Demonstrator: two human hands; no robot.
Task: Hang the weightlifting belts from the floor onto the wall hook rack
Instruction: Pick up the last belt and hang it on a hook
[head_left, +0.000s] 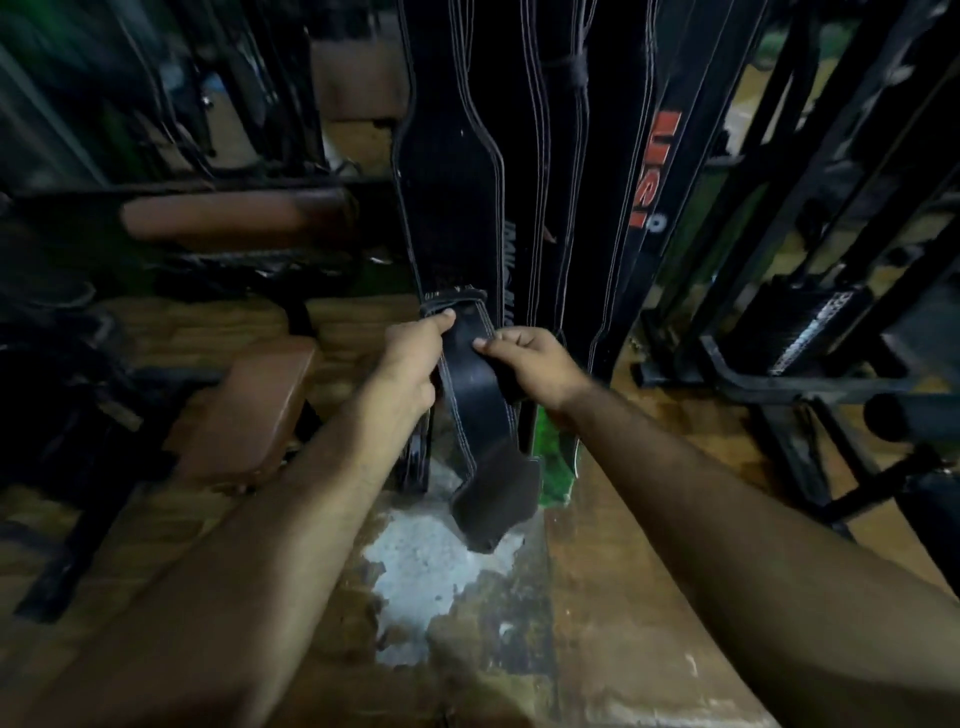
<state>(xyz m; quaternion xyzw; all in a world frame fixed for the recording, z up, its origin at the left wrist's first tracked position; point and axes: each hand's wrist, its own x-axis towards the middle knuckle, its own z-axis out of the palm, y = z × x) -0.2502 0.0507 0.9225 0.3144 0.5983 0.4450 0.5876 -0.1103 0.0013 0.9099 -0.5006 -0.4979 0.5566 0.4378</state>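
Observation:
A black leather weightlifting belt (480, 415) with white stitching hangs down in front of me, its loose end (493, 501) dangling just above the floor. My left hand (410, 364) grips its left edge with the thumb near the loop at the top. My right hand (530, 361) pinches its right edge at the same height. Behind it several black belts (452, 171) hang straight down, one with orange lettering (652, 171). The hooks themselves are out of view above.
A brown padded bench (249, 405) and dark equipment stand at the left. A black metal machine frame (779, 332) with a weight stack fills the right. The floor (649, 545) is worn wood-pattern with a bare grey patch (426, 571) below the belt.

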